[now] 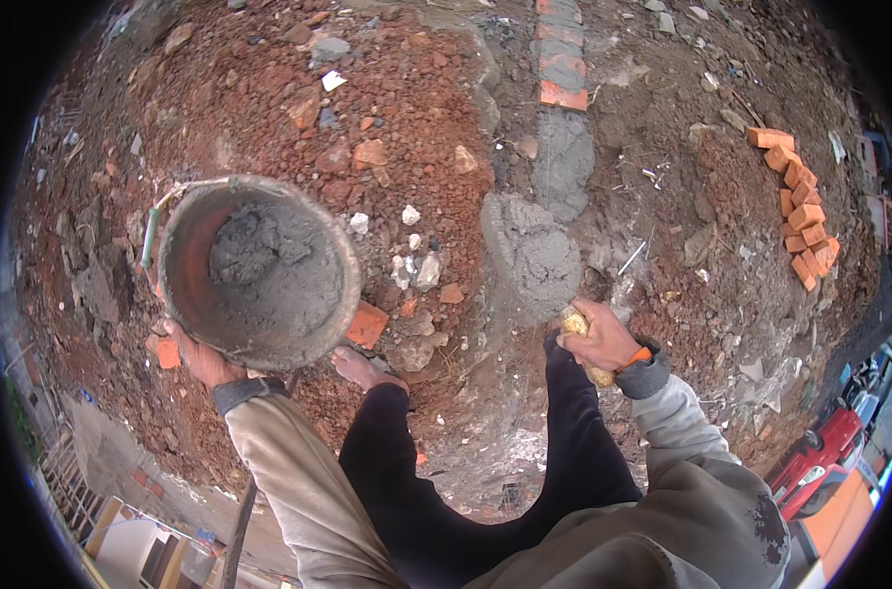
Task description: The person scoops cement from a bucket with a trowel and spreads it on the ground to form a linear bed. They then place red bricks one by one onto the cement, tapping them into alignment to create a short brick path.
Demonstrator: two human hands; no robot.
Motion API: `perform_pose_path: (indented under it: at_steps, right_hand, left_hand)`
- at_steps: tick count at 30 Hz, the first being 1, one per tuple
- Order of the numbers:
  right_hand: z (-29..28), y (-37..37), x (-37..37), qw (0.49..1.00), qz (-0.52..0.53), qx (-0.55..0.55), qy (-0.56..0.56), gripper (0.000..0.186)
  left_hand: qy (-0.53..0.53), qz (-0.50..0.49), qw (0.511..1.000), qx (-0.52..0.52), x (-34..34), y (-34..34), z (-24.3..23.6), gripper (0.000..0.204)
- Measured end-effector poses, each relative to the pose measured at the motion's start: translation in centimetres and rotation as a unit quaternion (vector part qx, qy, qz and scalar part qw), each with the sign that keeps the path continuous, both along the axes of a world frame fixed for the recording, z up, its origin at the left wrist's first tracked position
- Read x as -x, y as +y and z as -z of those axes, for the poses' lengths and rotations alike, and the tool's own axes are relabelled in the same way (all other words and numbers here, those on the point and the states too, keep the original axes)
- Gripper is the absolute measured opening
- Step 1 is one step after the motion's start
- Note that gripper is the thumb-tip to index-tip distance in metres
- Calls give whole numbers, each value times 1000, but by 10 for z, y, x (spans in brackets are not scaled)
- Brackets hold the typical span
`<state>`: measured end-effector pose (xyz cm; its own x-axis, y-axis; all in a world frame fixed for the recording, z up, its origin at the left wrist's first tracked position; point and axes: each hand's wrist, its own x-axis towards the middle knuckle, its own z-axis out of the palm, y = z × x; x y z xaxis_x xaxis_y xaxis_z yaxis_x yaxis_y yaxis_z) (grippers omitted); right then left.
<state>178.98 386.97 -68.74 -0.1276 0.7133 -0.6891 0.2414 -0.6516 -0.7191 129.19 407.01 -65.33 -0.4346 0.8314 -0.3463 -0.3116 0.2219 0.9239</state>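
My left hand [203, 357] holds the near left side of a round bucket [344, 257], which is tilted so that its mouth faces me. Grey wet mortar [269, 250] lies inside it, and more is smeared on the walls. Closed around a thick, yellowish rounded handle [573, 320] is my right hand [608, 340], just above the ground by my right leg. The rest of that tool is hidden. Just beyond this hand, a heap of mortar [536, 257] meets a flatter mortar strip [564, 162], which runs up to a row of laid bricks [563, 95].
Loose orange bricks [807, 211] are piled at the right. Reddish soil with stones [367, 152] spreads left of the mortar strip. A loose brick [367, 324] lies against the bucket, beside my bare left foot [363, 368]. A red vehicle [819, 456] stands at the lower right.
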Motion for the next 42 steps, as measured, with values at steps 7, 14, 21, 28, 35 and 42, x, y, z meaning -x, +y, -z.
perform_pose_path:
  at_steps: [7,14,21,28,35,42]
  right_hand:
    - [214,-106,-55,948,158,23,-275,36]
    - [379,-107,-40,864,131,187,-448,45]
    - [395,-116,-98,912,245,104,-311,39]
    - [499,-146,-120,932,55,75,-349,44]
    - [457,-172,-104,931,39,118,-343,43]
    - [432,-113,-110,931,72,99,-342,42]
  left_hand:
    - [166,-33,983,69,-16,2,-7,67]
    - [293,-41,952,80,7,2,-1,66]
    - [343,-60,932,102,7,5,-3,60]
    - [447,-93,881,122,-40,0,11,64]
    - [418,-76,897,118,-42,-6,9,64]
    - [427,-59,895,109,-39,-4,12,63]
